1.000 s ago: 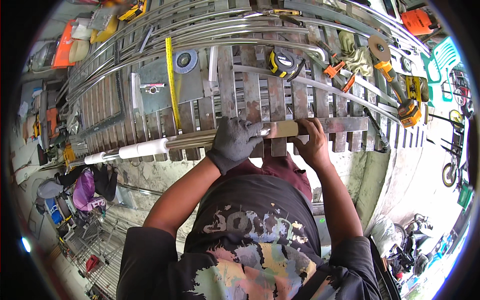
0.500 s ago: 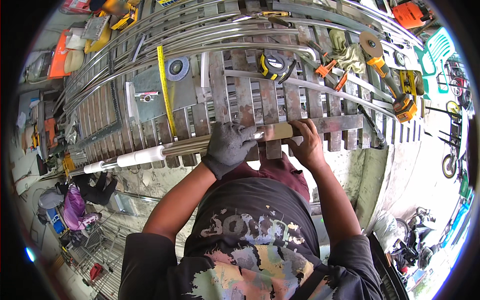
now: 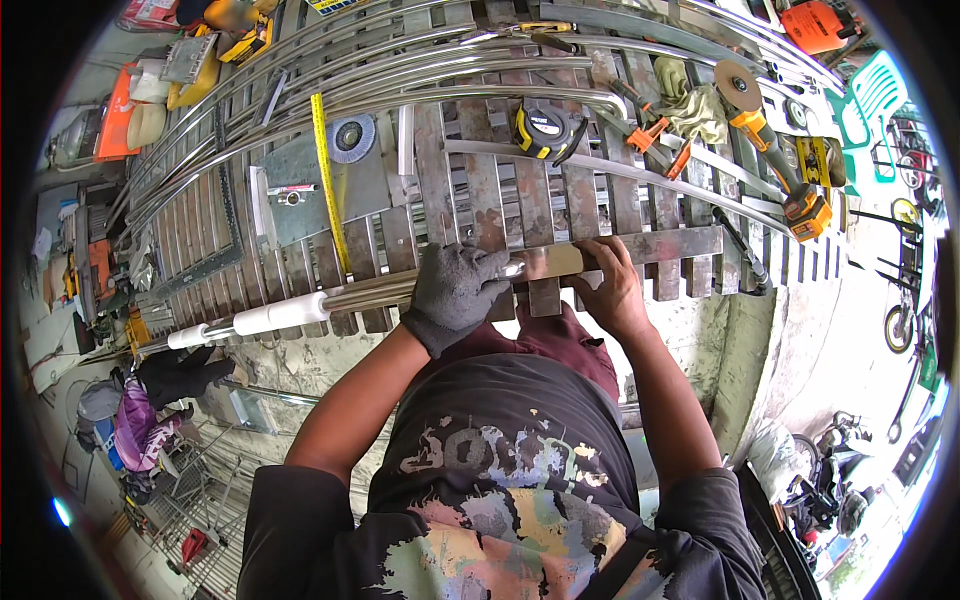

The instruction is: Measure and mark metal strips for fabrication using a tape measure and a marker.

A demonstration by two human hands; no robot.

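Note:
My left hand [image 3: 455, 292], in a grey knit glove, is closed round a bundle of shiny metal tubes [image 3: 372, 292] at the bench's near edge. White wrapping [image 3: 280, 313] covers part of the bundle to the left. A shiny tan band [image 3: 548, 262] runs between my hands; whether it is tape or a flat piece I cannot tell. My bare right hand [image 3: 612, 288] pinches the band's right end between thumb and fingers. Beyond that hand lies a flat metal bar [image 3: 680, 246]. The tube ends are partly hidden by the glove.
A slatted metal bench [image 3: 490, 205] bears long bent tubes [image 3: 440, 95], a tape measure [image 3: 543, 130] and its yellow blade [image 3: 326, 180]. A flap disc [image 3: 351, 138], orange clamps [image 3: 650, 133] and an angle grinder [image 3: 765, 150] lie there too. A green chair [image 3: 878, 105] stands far right.
Hands, tubes and tan band hold almost the same place. The view has shifted very slightly.

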